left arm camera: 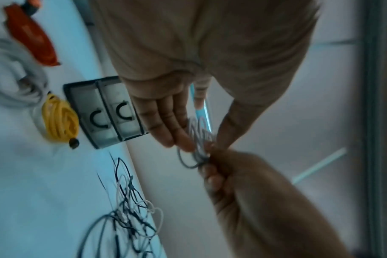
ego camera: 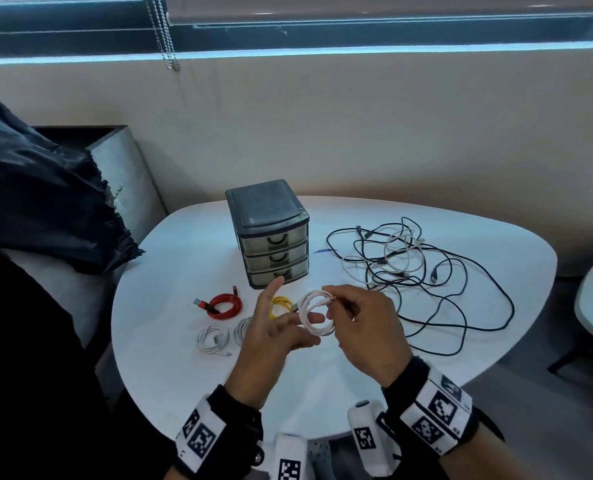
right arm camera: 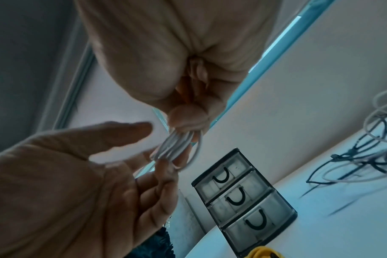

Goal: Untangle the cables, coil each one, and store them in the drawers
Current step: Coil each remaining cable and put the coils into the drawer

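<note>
I can read no brand or lettering anywhere; the only printed marks are the black-and-white square codes on my wrist bands [ego camera: 437, 415], and the drawer fronts carry plain black curved handles, no labels.

My right hand [ego camera: 364, 327] is pinching the white coiled cable [ego camera: 314, 311] at the top of its loops, thumb and fingertips clamped on the bundled strands, the rest of the fingers curled in. The coil hangs just below and to the left of that pinch, held above the table [ego camera: 170, 375]. My left hand [ego camera: 274, 327] is flat and relaxed, fingers straight, thumb pointing up; its fingertips [right arm camera: 166, 167] pass through or against the lower side of the coil, and I cannot tell which, so it supports the loops without clasping them.

The coil is several tight round turns of thin white cord, neat and close-packed, with one looser turn standing slightly off the bundle in the right wrist view.

Beyond the grip stands the dark three-drawer unit [ego camera: 271, 244], all drawers pushed in. To the left of the grip lie finished coils on the table: a red cable [ego camera: 224, 306], a yellow cable [ego camera: 279, 304] just behind my left fingers, and two white coils [ego camera: 212, 337] nearer to me, one partly hidden by my left hand. To the right of the grip sprawls the tangle of black and white cables [ego camera: 409, 265], well apart from the held coil
</note>
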A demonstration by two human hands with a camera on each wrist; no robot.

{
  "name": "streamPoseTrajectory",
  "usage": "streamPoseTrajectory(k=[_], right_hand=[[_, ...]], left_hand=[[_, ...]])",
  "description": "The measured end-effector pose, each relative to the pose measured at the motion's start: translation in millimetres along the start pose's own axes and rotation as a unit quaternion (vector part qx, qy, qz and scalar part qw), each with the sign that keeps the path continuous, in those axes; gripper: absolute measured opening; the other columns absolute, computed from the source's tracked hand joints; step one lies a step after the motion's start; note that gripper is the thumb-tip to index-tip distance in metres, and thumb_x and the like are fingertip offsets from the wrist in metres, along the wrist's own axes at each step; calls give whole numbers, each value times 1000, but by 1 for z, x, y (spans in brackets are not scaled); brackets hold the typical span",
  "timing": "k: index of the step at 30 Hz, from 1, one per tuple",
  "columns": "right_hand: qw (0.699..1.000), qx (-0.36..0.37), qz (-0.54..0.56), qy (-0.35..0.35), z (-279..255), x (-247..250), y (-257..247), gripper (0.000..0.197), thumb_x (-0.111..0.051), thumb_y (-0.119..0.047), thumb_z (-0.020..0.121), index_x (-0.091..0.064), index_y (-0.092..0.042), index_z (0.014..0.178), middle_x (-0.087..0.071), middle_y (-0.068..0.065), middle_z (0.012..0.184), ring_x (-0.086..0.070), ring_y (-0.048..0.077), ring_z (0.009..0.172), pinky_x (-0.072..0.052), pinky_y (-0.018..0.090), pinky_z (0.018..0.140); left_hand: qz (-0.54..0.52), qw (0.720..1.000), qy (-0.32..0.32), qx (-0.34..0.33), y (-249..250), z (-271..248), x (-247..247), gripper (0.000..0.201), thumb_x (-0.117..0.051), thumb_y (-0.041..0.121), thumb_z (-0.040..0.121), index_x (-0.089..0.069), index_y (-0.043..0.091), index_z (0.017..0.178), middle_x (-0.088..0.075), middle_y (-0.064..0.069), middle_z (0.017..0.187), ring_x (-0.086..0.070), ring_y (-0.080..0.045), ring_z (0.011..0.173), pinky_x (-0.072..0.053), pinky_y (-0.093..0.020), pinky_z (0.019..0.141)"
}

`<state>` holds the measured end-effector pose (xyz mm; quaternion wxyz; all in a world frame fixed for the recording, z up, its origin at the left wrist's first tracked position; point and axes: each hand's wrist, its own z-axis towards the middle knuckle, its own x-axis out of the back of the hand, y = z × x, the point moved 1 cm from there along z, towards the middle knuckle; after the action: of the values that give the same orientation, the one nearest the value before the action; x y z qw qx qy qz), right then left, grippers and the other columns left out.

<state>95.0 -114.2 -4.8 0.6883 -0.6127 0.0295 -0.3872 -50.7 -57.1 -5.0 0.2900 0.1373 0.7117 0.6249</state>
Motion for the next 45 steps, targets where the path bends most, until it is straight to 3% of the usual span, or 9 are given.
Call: streamPoseTrajectory(k=[5,11,16,22,25,28,33,39,45], right_hand=[[996,51,-58,-54,-3,-5,-7,22,-61,-14,91,-76,-20,105,-74,-10,85,-68,7,75,-56,28,76],[998,-2,1,-70,-2,-13,-8,13,-64,-20,93,-77,-21,94,-63,-14,60,-60,9,53,-57,36,58],[998,-42,-8,-55,4,-17,3,12,-65,-20,93,-76,-17,93,-68,-5,65,-63,15,56,-58,43,62],[993,16,53,-106,-2,-11,-8,17,-65,-16,93,-76,-27,100,-69,-15,68,-62,8,57,-53,25,55],[987,-36,127,-96,-1,-9,-5,12,-67,-14,91,-72,-23,97,-69,1,69,-60,16,49,-52,31,48],[976,-91,180,-75,2,-6,-1,15,-68,-11,90,-67,-17,104,-69,12,74,-61,20,49,-54,34,50],[977,-90,158,-110,0,0,-2,22,-69,-20,91,-66,-25,113,-69,1,88,-66,19,58,-55,35,50],[982,-48,109,-145,3,3,0,17,-69,-11,90,-75,-18,105,-72,-7,86,-60,10,55,-44,14,46],[979,-55,160,-116,14,15,4,15,-66,2,89,-76,-10,88,-69,6,69,-64,17,59,-52,29,51]], left_hand=[[151,979,85,-110,-19,6,-2,34,-70,6,88,-69,31,111,-75,4,87,-63,-11,67,-52,-26,62],[290,905,204,-234,-29,1,-1,26,-62,32,93,-65,52,108,-57,20,102,-61,-11,84,-47,-15,70],[201,918,210,-270,-11,-3,-5,15,-63,29,93,-73,33,103,-66,15,105,-62,-10,105,-44,-14,89],[211,968,68,-115,-7,18,12,30,-49,24,102,-59,32,128,-69,31,101,-61,12,103,-45,-8,87],[73,997,17,12,-6,21,14,28,-46,26,103,-62,29,126,-75,6,92,-69,-8,85,-54,-24,79],[64,998,17,2,-9,20,11,24,-53,19,99,-63,26,120,-72,-5,90,-67,-14,81,-56,-29,77],[214,975,-22,-51,-12,23,18,20,-54,21,100,-73,23,106,-62,10,69,-56,-7,65,-45,-21,65],[346,923,-144,-83,1,21,10,25,-47,20,103,-70,21,113,-58,19,69,-51,0,64,-42,-16,63],[86,992,-88,16,-2,16,10,30,-65,13,88,-61,12,118,-64,-14,90,-62,-19,72,-55,-32,65]])
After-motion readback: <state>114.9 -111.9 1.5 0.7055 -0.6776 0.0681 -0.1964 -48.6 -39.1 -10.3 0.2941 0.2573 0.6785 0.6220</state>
